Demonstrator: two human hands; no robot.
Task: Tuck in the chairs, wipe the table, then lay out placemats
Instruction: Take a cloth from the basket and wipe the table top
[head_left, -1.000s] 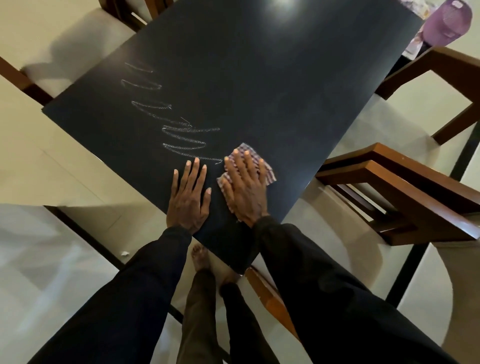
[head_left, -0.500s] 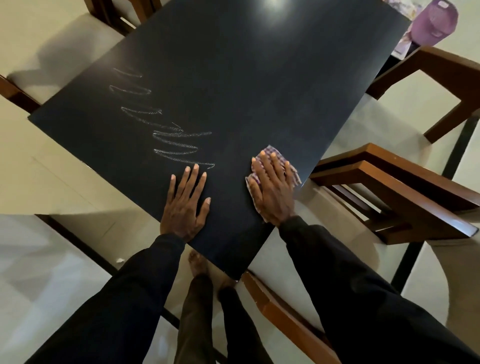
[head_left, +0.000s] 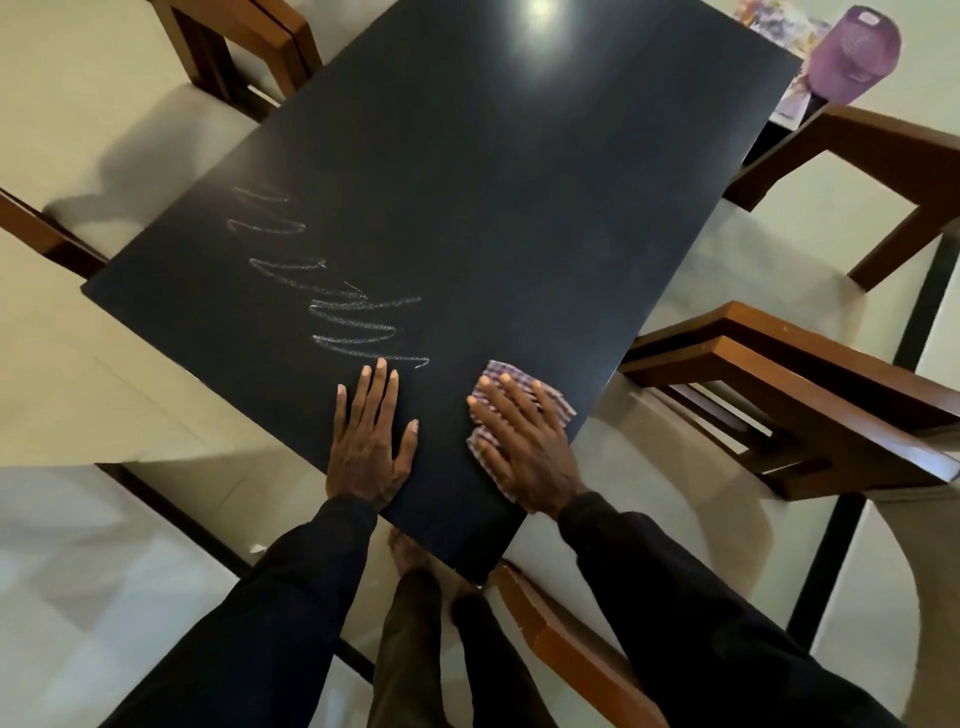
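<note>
While left hand (head_left: 370, 441) lies flat by the chalk scribble (head_left: 358, 327), right hand (head_left: 524, 441), fingers straight, pins the cloth (head_left: 496, 370). Looks limp, so press mid-fold!

Both hands lie flat on the table (head_left: 467, 171), near its front corner. The right hand (head_left: 524, 447) lies on a cloth (head_left: 558, 402), right of the left hand (head_left: 371, 441). Chalk marks (head_left: 353, 317) lie behind the left hand.

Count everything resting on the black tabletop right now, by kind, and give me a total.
Checked cloth: 1
Hands: 2, the left hand flat on the tabletop, the right hand flat on the cloth
White scribble patch: 1
Total: 4
</note>
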